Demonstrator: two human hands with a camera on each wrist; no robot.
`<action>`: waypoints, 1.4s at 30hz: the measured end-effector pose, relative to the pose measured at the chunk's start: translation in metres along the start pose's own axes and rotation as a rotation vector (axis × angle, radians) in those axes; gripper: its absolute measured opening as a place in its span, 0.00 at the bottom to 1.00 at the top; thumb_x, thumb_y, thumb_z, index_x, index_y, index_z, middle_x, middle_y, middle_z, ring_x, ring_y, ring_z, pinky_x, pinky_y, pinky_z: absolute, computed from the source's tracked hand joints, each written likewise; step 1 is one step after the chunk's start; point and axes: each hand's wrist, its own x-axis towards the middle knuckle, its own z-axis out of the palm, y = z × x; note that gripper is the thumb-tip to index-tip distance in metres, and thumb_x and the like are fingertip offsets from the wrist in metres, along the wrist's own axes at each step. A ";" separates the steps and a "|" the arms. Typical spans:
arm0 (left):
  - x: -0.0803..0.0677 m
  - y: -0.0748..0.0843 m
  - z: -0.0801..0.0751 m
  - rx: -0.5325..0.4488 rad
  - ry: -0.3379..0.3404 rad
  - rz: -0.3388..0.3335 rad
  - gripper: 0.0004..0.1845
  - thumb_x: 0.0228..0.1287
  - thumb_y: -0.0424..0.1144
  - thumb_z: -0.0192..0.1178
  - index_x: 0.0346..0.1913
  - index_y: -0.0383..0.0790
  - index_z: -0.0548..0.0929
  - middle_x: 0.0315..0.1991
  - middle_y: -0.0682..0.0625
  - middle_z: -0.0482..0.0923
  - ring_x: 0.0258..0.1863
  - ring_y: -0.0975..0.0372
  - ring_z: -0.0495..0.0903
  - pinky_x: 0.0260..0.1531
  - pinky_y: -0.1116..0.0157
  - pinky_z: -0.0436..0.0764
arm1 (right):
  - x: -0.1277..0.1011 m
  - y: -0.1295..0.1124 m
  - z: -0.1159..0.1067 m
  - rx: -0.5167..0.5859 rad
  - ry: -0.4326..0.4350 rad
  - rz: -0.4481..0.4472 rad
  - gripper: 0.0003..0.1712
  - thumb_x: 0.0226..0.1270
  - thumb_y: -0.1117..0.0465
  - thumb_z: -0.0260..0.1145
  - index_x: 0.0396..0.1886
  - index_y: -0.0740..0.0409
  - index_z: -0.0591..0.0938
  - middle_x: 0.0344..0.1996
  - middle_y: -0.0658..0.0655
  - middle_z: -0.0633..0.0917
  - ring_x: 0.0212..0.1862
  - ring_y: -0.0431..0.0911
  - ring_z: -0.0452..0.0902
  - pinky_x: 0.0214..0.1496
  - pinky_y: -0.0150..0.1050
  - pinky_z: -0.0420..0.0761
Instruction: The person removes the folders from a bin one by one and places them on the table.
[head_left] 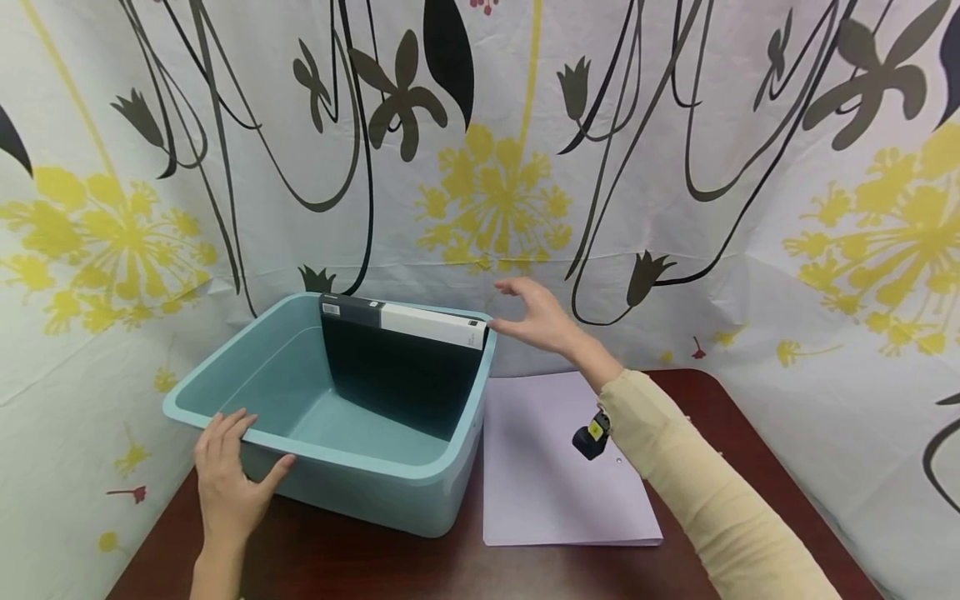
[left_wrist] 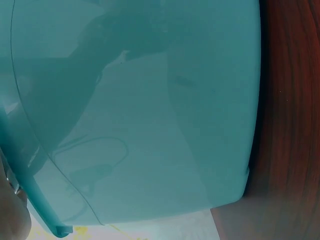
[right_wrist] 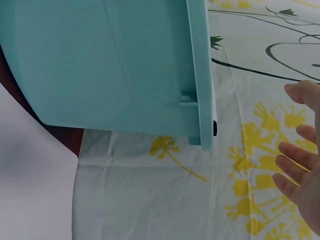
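A light blue plastic tub (head_left: 431, 467) stands on the dark wooden table. Inside it, a black file binder (head_left: 405, 367) leans along the back right side, its grey-and-white spine level with the far rim. My left hand (head_left: 228, 483) holds the tub's near left rim, fingers over the edge and thumb against the outer wall. In the left wrist view the tub wall (left_wrist: 150, 125) fills most of the picture. My right hand (head_left: 536, 317) hovers by the tub's far right corner, at the end of the binder's spine. Its fingers (right_wrist: 297, 172) are spread and hold nothing.
A lilac folder (head_left: 540, 492) lies flat on the table (head_left: 600, 575), right of the tub and under my right forearm. A white cloth (head_left: 675, 225) with yellow and grey flower prints hangs behind the table. A small black device (head_left: 590, 442) is strapped at my right wrist.
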 end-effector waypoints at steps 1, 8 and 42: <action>0.000 0.000 0.000 0.001 0.000 -0.001 0.48 0.45 0.73 0.53 0.51 0.28 0.73 0.53 0.32 0.68 0.62 0.41 0.57 0.64 0.48 0.47 | 0.001 0.000 0.002 0.004 -0.003 -0.003 0.35 0.56 0.55 0.66 0.61 0.63 0.68 0.56 0.63 0.73 0.58 0.54 0.66 0.59 0.50 0.65; 0.000 -0.001 -0.001 -0.003 -0.001 -0.008 0.48 0.44 0.72 0.54 0.51 0.28 0.73 0.53 0.32 0.68 0.62 0.41 0.56 0.64 0.48 0.48 | 0.012 0.002 0.012 -0.004 -0.015 -0.006 0.34 0.55 0.55 0.67 0.60 0.62 0.69 0.56 0.61 0.73 0.58 0.53 0.67 0.58 0.49 0.66; 0.000 0.001 0.002 -0.002 0.004 -0.028 0.48 0.45 0.73 0.53 0.51 0.28 0.72 0.53 0.32 0.68 0.63 0.41 0.55 0.63 0.47 0.47 | 0.026 0.010 0.064 0.005 -0.036 -0.046 0.36 0.51 0.54 0.69 0.59 0.63 0.70 0.56 0.61 0.73 0.57 0.53 0.67 0.57 0.49 0.67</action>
